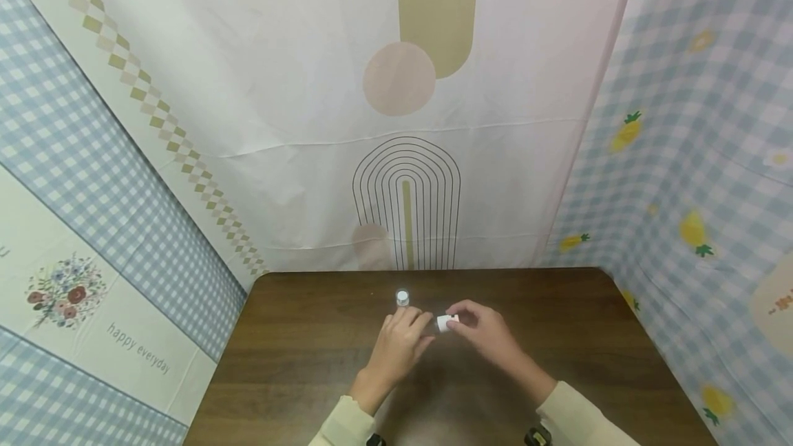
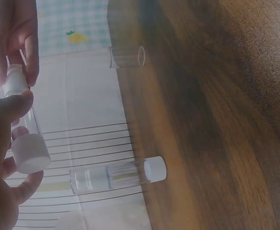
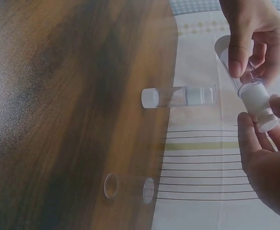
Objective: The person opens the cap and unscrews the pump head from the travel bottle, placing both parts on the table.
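Bottle (image 1: 443, 323) held up over the brown table (image 1: 297, 363), long way running from the left hand (image 1: 399, 343) across to the right hand (image 1: 491, 334), white top (image 3: 256, 100) toward the right. Clear middle gripped by left fingers curled round it; white top pinched between right thumb and fingers, so neither hand nearer. Cannot tell if anything inside. Just past the left hand, second bottle (image 2: 123, 176) standing on the table, white end down, white part inside its clear upper half. Clear cup (image 2: 125, 57) standing too, looking empty.
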Tool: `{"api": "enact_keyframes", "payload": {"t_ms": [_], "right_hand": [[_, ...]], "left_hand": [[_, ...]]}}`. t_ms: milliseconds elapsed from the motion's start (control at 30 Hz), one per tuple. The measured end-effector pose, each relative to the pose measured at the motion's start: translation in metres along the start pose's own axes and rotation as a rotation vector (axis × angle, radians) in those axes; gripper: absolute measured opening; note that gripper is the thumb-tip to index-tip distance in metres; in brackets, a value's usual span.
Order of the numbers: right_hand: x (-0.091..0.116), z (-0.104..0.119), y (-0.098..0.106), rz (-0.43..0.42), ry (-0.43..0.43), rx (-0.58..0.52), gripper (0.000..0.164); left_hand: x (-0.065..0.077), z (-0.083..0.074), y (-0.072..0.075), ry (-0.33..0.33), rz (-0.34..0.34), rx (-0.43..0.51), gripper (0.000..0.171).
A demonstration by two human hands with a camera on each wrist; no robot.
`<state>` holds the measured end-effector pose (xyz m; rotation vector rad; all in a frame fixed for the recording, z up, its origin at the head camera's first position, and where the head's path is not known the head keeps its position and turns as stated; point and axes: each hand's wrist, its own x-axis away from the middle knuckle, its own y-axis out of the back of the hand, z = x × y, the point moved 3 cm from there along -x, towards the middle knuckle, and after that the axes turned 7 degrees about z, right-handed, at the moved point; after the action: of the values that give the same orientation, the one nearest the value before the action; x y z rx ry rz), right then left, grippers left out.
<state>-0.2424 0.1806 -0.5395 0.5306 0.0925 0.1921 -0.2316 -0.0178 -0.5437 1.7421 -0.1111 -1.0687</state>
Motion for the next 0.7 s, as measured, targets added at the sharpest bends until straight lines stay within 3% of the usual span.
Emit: {"api": "enact_keyframes", "payload": {"t_ms": [300, 500, 700], "right_hand": [[-0.0001, 0.0005, -0.0001, 0.020, 0.025, -0.051, 0.019], [0.0011, 0.0029, -0.0021, 0.059, 0.091, -0.145, 0.034], [0.0025, 0.0032, -0.0034, 0.071, 0.169, -0.152, 0.046]], "left_hand": [[0.0005, 0.0009, -0.0030, -0.004, -0.007, 0.000, 0.044], [0.0007, 0.0013, -0.0043, 0.002, -0.003, 0.008, 0.043], [0.0009, 0.0001, -0.0037, 0.006, -0.002, 0.011, 0.044]]}}
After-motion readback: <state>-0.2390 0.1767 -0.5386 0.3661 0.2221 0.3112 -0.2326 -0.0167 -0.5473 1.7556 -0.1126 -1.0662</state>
